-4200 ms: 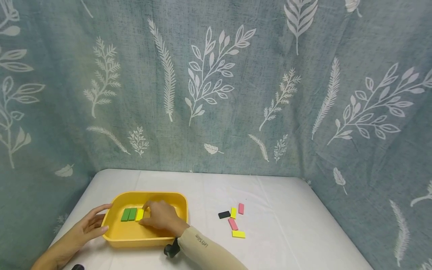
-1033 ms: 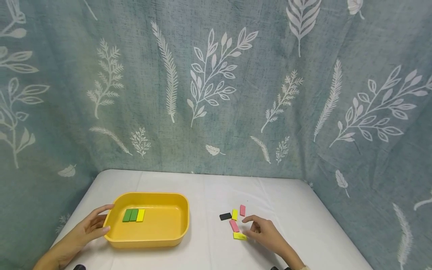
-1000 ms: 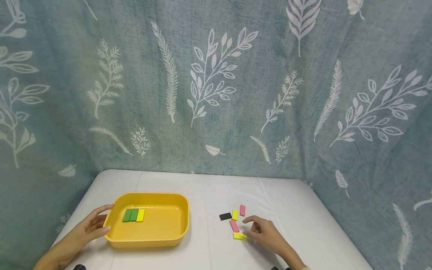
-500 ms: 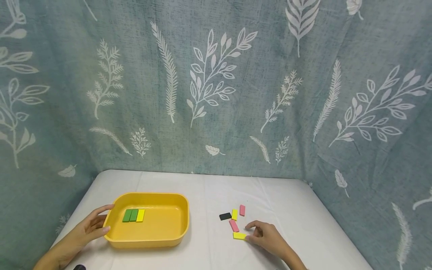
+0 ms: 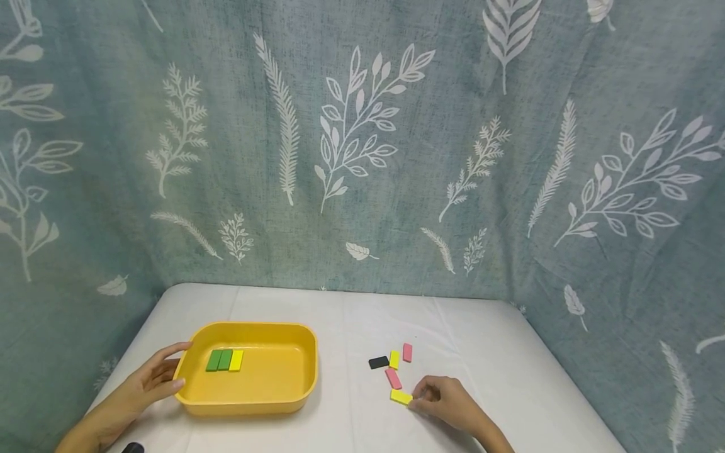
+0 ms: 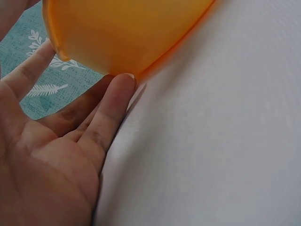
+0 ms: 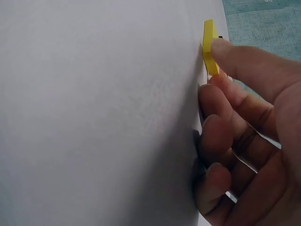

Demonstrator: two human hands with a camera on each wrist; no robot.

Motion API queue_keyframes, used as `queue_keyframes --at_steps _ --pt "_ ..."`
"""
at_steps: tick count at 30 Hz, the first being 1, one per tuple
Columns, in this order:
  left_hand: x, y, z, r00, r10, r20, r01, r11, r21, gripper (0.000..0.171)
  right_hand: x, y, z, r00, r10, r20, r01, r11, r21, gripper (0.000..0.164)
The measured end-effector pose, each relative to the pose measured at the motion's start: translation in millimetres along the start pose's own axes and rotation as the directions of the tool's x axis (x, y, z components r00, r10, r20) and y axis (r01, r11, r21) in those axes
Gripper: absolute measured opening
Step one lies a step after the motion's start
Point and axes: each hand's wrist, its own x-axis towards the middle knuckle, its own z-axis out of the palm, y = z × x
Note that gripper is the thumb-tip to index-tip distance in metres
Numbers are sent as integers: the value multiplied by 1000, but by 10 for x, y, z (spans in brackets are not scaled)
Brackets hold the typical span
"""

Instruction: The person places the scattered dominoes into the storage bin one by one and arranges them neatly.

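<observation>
My left hand rests against the left end of a yellow plastic tray, thumb and index finger apart at its rim. In the left wrist view, fingertips touch the outer wall of the tray. Inside the tray lie two green blocks and a yellow block, side by side in a row. My right hand pinches the right end of another flat yellow block on the table. In the right wrist view, the thumb presses this yellow block, with the index finger beneath, other fingers curled.
Beyond the right hand lie a pink block, a second yellow block, a black block and another pink block. A white cloth covers the table. Patterned teal curtain hangs behind.
My right hand left the tray earlier and came to the loose blocks on the right. Its fingers have closed on the nearest yellow block, which has turned slightly. The left hand stays at the tray.
</observation>
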Motion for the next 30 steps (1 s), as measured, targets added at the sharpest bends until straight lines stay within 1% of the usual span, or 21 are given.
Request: queue_keyframes --at_steps 3,6,11,14,17,21,25,30 --pt "5 9 9 1000 -10 -16 10 1000 21 77 -12 -16 -21 1000 -14 25 14 1000 2 20" --pt "6 20 11 1000 -7 -15 7 1000 23 77 -28 -24 -46 997 -40 66 39 999 17 17" --pt "0 25 9 1000 4 -5 -4 1000 8 76 -50 -32 -78 983 -98 154 83 991 105 11" --pt "-2 21 1 1000 13 9 -13 1000 -10 75 -45 -31 -83 976 -126 179 104 986 128 10" --pt "4 23 -7 1000 17 13 -17 1000 -21 74 -5 -33 -79 975 -139 171 122 987 103 12" --pt "12 32 -16 1000 28 12 -27 999 -18 74 74 -39 -56 981 -142 130 134 989 68 24" --pt "12 34 -18 999 35 12 -35 999 -14 74 118 -35 -25 984 -140 109 133 989 68 35" --pt "0 9 -13 1000 24 10 -24 1000 -12 74 124 -45 15 985 -131 109 124 990 72 40"
